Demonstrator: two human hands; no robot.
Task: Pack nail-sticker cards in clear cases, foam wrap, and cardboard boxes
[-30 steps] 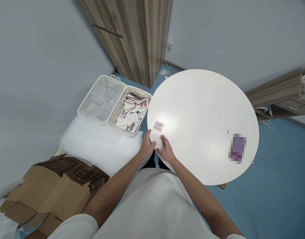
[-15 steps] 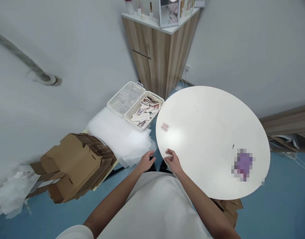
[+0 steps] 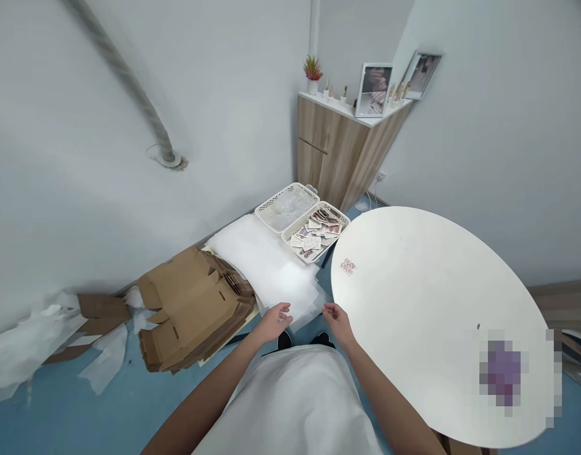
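Round table (image 3: 442,284): white, at right.
Cardboard stack (image 3: 202,311): brown, flattened, at left.
White sheets (image 3: 271,262): piled next to the stack.
Basket (image 3: 293,249): heaped with cards (image 3: 313,242), print too small for me to read.
Left hand (image 3: 272,322): fingers loosely bent, released, near the sheets.
Right hand (image 3: 338,322): curled loosely, released, by the table's rim.
Pinkish set (image 3: 348,266): on the table's left side.

Two hands (image 3: 272,322) (image 3: 338,323), two baskets (image 3: 273,201), two shoes (image 3: 284,341), two frames (image 3: 374,91), one plant (image 3: 312,68) and one round table (image 3: 427,284) are counted.
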